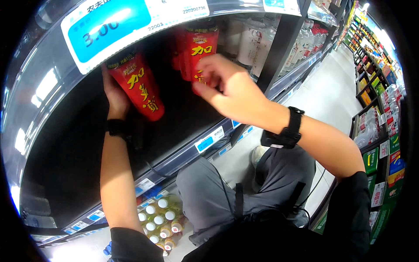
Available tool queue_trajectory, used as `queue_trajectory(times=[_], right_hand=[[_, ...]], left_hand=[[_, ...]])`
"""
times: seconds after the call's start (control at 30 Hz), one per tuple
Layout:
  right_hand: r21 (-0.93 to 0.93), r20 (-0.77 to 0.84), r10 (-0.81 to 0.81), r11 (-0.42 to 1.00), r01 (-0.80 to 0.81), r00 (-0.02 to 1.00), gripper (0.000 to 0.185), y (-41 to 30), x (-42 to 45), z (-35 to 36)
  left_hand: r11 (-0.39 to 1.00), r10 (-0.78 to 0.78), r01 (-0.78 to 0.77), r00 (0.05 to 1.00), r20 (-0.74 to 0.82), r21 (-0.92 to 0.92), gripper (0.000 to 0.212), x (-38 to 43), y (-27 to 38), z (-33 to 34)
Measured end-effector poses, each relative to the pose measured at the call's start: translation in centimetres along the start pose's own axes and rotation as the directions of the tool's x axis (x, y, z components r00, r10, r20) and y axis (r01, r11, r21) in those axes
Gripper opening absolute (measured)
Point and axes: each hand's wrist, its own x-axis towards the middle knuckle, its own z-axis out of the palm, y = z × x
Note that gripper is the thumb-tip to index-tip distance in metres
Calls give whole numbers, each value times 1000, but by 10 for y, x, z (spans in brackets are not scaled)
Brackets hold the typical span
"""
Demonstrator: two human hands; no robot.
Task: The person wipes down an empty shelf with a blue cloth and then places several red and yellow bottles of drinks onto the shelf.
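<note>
My left hand (114,96) is around the left side of a red drink bottle (139,86) with yellow writing, inside a dark shelf. The bottle leans, its dark top partly under the upper shelf's edge; my left fingers are mostly hidden behind it. My right hand (227,83) is in front of a second red bottle (201,37), fingers curled and thumb apart from them. It covers part of that bottle's lower half, and motion blurs the fingertips. More red packaging (185,64) shows just behind the second bottle. Both wrists wear black straps.
A clear shelf edge with a price tag (131,26) overhangs my hands. Clear bottles (252,42) stand beyond the red ones, near a dark shelf upright (283,46). Capped bottles (160,219) stand low by my left knee. A thin cable (158,172) crosses the lower shelf edge.
</note>
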Motion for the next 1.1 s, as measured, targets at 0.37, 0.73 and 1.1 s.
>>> queue_trajectory(times=[0.37,0.73,1.1], right_hand=[[312,-111,148,944,-107,983,84,79,37,33],[351,-1,150,926,-141,989,69,63,32,37],[351,229,27,930,-109,973,71,0,5,44]], left_hand=[[878,303,-18,795,-525,479,47,5,18,19],[945,98,84,850,-517,316,49,-26,11,12],[921,210,-48,897,-390,387,47,-42,-18,-9]])
